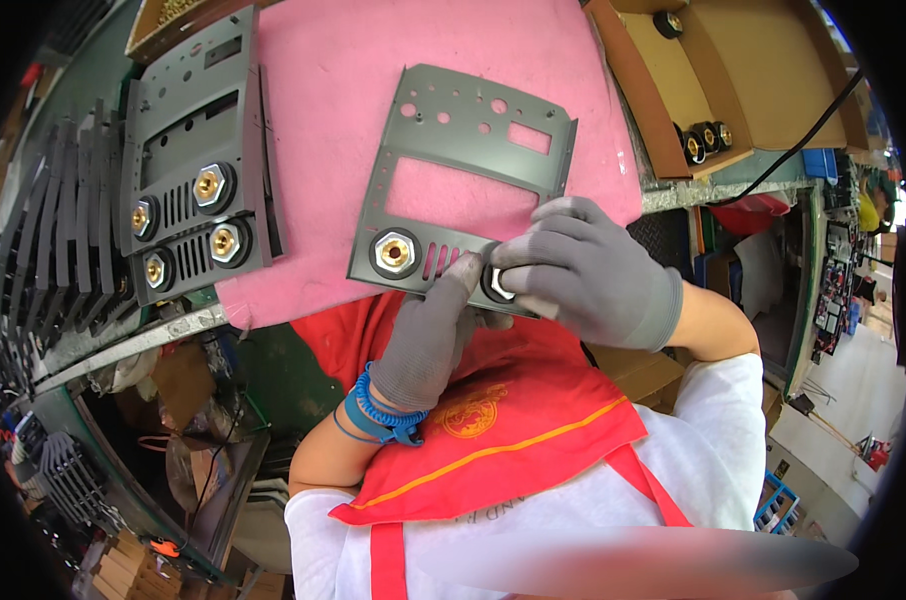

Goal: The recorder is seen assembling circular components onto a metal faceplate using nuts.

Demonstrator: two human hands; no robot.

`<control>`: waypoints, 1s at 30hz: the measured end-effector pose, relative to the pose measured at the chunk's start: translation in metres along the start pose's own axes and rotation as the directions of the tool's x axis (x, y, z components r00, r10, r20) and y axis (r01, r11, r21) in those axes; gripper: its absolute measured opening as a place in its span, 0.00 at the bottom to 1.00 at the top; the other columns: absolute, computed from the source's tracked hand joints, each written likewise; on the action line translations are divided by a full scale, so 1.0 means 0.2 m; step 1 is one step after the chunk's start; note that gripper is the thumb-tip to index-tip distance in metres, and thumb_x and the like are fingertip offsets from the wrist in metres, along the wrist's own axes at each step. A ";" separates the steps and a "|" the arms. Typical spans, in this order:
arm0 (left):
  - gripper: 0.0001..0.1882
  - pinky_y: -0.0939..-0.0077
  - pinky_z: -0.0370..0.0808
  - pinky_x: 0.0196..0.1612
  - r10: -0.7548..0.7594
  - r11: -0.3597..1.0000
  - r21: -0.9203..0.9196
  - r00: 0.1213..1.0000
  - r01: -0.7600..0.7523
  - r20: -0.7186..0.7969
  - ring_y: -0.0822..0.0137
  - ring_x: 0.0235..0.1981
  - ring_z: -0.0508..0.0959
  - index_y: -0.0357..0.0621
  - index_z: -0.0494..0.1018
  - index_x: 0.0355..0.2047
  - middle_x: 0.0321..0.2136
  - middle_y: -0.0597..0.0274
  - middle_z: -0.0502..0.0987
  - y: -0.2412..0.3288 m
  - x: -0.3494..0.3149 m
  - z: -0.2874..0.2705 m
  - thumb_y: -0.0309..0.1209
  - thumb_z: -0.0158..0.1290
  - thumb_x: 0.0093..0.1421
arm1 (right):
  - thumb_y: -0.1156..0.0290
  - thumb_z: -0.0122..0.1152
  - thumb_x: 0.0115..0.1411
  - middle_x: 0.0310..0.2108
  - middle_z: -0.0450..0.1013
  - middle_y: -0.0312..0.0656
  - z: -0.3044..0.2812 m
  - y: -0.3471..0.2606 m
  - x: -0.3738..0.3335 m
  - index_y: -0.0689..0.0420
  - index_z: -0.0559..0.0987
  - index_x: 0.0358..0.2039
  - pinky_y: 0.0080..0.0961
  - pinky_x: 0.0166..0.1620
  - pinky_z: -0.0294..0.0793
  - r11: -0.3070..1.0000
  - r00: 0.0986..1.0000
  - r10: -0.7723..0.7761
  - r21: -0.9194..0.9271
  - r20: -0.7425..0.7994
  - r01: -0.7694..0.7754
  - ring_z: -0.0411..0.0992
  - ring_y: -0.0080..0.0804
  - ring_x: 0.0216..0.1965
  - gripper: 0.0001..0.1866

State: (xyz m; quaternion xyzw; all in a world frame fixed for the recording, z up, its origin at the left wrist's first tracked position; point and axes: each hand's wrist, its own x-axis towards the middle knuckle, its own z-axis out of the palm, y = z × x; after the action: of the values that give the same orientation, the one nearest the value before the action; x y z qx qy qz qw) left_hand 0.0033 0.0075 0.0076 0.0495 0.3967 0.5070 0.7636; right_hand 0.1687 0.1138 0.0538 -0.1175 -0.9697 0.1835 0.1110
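Observation:
A grey metal panel (453,135) with round holes, slots and a large rectangular cutout lies at a slant in front of me, its lower edge over the table's front. My left hand (428,335), in a grey glove, grips that lower edge with the thumb on top; its other fingers are mostly hidden underneath. In the panel's lower left corner sits a brass-centred socket with a silver hex nut (395,253). At the lower right corner, my gloved right hand (593,275) has its fingertips closed around a second hex nut (500,285), which they partly cover.
Pink sheeting (323,120) covers the table. To the left, finished-looking panels (188,125) with sockets lie stacked, beside a row of upright grey panels (68,225). An open cardboard box (658,85) at the right holds several black round sockets (708,138). A black cable (808,135) crosses nearby.

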 end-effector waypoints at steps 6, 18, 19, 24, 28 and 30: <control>0.15 0.71 0.77 0.37 0.053 0.998 -0.034 0.997 -0.051 0.058 0.72 0.36 0.76 0.42 0.73 0.46 0.37 0.64 0.76 -0.01 0.01 -0.03 0.38 0.43 0.70 | 0.49 0.61 0.57 0.28 0.69 0.36 -0.09 0.04 0.01 0.53 0.80 0.31 0.41 0.49 0.65 0.994 1.000 -0.008 -0.112 -0.021 0.005 0.70 0.36 0.35 0.19; 0.16 0.74 0.75 0.37 0.177 0.965 0.167 0.972 -0.202 0.157 0.72 0.35 0.76 0.41 0.73 0.45 0.36 0.64 0.77 0.01 0.00 -0.03 0.39 0.41 0.70 | 0.65 0.61 0.55 0.20 0.71 0.35 -0.11 0.06 0.02 0.54 0.73 0.21 0.43 0.52 0.67 0.982 0.993 -0.049 0.179 -0.103 0.067 0.73 0.38 0.32 0.10; 0.16 0.74 0.75 0.38 0.093 0.992 0.070 0.990 -0.101 0.110 0.72 0.35 0.76 0.41 0.73 0.45 0.36 0.64 0.77 0.03 0.02 -0.02 0.39 0.41 0.70 | 0.66 0.63 0.54 0.21 0.71 0.37 -0.03 0.04 0.02 0.54 0.75 0.28 0.41 0.50 0.68 0.966 0.988 0.019 0.257 -0.155 0.021 0.73 0.41 0.32 0.08; 0.17 0.74 0.75 0.38 0.004 1.000 -0.016 0.998 -0.003 0.063 0.72 0.35 0.76 0.41 0.73 0.45 0.36 0.64 0.77 0.02 0.02 -0.02 0.39 0.41 0.70 | 0.70 0.65 0.55 0.25 0.75 0.37 -0.01 0.02 0.02 0.54 0.76 0.42 0.34 0.44 0.70 0.953 0.996 0.080 0.294 -0.027 -0.068 0.73 0.45 0.31 0.14; 0.19 0.73 0.74 0.41 0.004 1.000 0.024 0.997 -0.006 0.083 0.70 0.37 0.76 0.40 0.73 0.46 0.38 0.61 0.77 0.04 0.00 -0.01 0.40 0.39 0.71 | 0.70 0.66 0.54 0.29 0.75 0.38 -0.09 -0.04 0.04 0.56 0.77 0.44 0.33 0.38 0.71 0.901 0.954 0.294 0.347 -0.051 -0.259 0.73 0.40 0.30 0.16; 0.20 0.70 0.73 0.45 -0.026 0.997 0.069 0.995 0.020 0.091 0.67 0.37 0.77 0.38 0.73 0.44 0.37 0.59 0.77 0.04 0.00 -0.02 0.41 0.38 0.71 | 0.71 0.67 0.52 0.30 0.74 0.39 -0.09 -0.04 0.07 0.56 0.77 0.44 0.34 0.38 0.71 0.916 0.941 0.280 0.347 -0.193 -0.201 0.73 0.39 0.31 0.18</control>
State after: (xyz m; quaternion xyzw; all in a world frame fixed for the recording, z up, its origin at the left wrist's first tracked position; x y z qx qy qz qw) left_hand -0.0053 0.0111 0.0088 0.0943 0.3787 0.4815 0.7848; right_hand 0.1585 0.1154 0.0754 -0.2381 -0.8841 0.3363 0.2206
